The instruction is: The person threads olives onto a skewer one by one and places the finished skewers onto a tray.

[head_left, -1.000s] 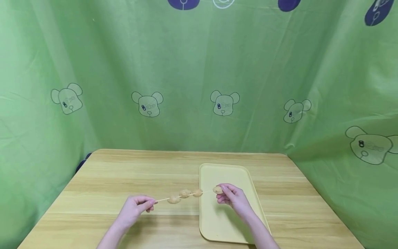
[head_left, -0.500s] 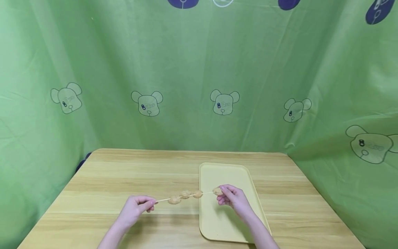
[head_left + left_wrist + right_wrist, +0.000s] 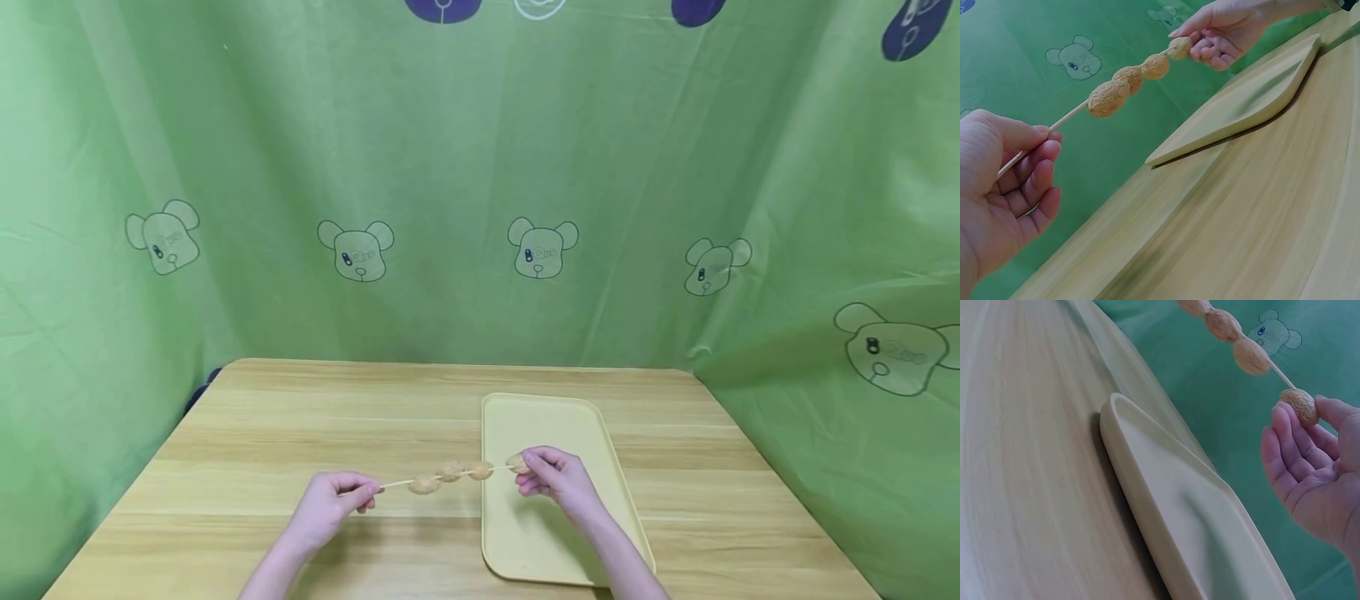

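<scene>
My left hand (image 3: 330,504) pinches the bare end of a thin wooden skewer (image 3: 1071,117) between thumb and index finger. Threaded along its middle are three brown, wrinkled, oval food balls (image 3: 1108,99), bunched together. At the far end, my right hand (image 3: 561,485) pinches another such ball (image 3: 1300,406) between thumb and fingertips. A short stretch of bare skewer shows between this ball and the bunch, and its tip is hidden at the ball. Both hands hold the skewer roughly level above the table, the right one over a pale yellow tray (image 3: 540,542).
The tray lies lengthwise on a light wood table (image 3: 300,417), right of the middle. A green curtain (image 3: 450,150) with printed bear heads hangs behind the table and along both sides.
My right hand has moved slightly left with its ball, narrowing the bare stretch between it and the bunch. The bunch and my left hand have shifted slightly right.
</scene>
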Demonstrator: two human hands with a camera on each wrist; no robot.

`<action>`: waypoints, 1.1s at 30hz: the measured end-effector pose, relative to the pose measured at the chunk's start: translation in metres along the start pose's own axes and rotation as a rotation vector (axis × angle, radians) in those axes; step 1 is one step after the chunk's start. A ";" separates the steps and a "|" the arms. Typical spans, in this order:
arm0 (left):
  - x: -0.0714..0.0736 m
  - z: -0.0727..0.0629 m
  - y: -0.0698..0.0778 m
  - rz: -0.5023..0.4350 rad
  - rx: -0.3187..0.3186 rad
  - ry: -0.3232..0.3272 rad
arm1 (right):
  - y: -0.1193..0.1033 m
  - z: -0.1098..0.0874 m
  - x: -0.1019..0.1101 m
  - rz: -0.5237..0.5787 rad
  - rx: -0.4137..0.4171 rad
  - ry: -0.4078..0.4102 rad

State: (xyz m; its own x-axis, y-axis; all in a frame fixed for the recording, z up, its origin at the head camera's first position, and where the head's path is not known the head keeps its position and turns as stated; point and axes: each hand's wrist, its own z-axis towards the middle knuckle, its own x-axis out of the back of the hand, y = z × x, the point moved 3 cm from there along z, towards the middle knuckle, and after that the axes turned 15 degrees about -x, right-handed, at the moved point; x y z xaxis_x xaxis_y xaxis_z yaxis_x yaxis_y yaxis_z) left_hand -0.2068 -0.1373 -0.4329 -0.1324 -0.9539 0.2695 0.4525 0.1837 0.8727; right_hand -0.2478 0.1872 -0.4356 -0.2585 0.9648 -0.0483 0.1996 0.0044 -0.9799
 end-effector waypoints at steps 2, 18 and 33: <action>-0.002 0.001 0.001 -0.001 0.002 0.004 | -0.001 0.000 -0.002 -0.001 0.001 -0.003; -0.004 0.000 -0.002 -0.045 0.028 0.023 | 0.000 -0.004 -0.009 0.088 0.103 -0.034; -0.009 0.001 0.000 -0.092 -0.004 0.017 | 0.000 -0.007 -0.025 0.169 0.185 0.160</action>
State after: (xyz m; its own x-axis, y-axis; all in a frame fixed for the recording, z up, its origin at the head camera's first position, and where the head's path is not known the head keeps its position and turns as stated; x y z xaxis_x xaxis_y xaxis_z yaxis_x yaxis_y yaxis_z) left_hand -0.2065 -0.1287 -0.4346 -0.1586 -0.9706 0.1811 0.4426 0.0941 0.8918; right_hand -0.2343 0.1645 -0.4332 -0.0816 0.9771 -0.1967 0.0472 -0.1933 -0.9800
